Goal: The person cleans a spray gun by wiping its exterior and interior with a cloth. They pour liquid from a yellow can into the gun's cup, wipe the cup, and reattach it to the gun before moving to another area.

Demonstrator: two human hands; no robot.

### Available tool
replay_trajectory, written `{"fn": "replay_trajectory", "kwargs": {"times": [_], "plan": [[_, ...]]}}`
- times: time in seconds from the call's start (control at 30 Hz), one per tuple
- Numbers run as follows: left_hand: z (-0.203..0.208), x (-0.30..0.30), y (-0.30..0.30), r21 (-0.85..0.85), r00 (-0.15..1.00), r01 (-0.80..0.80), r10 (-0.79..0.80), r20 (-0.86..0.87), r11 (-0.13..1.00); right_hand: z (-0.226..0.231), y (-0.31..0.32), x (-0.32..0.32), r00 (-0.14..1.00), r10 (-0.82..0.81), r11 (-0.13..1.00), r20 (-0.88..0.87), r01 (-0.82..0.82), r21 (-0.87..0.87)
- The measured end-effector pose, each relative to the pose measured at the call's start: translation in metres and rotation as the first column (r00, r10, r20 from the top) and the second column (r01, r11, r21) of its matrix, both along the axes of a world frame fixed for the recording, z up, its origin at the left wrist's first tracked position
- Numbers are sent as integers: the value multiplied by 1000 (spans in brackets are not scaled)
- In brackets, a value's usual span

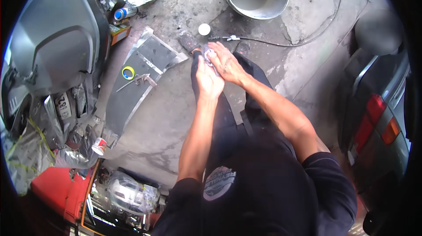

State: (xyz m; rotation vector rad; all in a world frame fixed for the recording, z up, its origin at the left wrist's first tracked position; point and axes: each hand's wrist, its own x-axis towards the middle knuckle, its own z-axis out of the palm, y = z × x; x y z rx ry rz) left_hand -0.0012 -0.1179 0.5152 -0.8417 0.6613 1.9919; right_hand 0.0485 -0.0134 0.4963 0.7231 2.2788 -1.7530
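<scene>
My left hand (208, 79) is palm up in front of my legs, with a crumpled pale cloth (210, 57) against its fingers. From the right, my right hand (226, 63) presses onto the same cloth, so the wad is pinched between both hands. Part of the cloth is hidden under the right fingers. Just beyond the hands a small white round container (204, 29) stands on the concrete floor. Close by it lies the end of a thin dark hose (268, 42) with a pale fitting.
A large metal basin (281, 5) of murky water stands ahead. To the left, a grey panel edged with masking tape (127, 108) carries a yellow tape roll (128, 73) and a metal tool (147, 79). Car parts (61, 29) crowd the far left; a car's tail light (370, 119) is at right.
</scene>
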Motion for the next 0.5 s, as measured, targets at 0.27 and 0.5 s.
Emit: {"fn": "replay_trajectory", "kwargs": {"times": [0.27,0.5], "plan": [[70,-32,-25,-149,982,74,-98,-162,986,113,-15,58,919,130,991,-372,-110,74],[122,-13,4,-502,619,308,-571,-539,808,139,-25,32,931,264,801,-253,-66,595]]}}
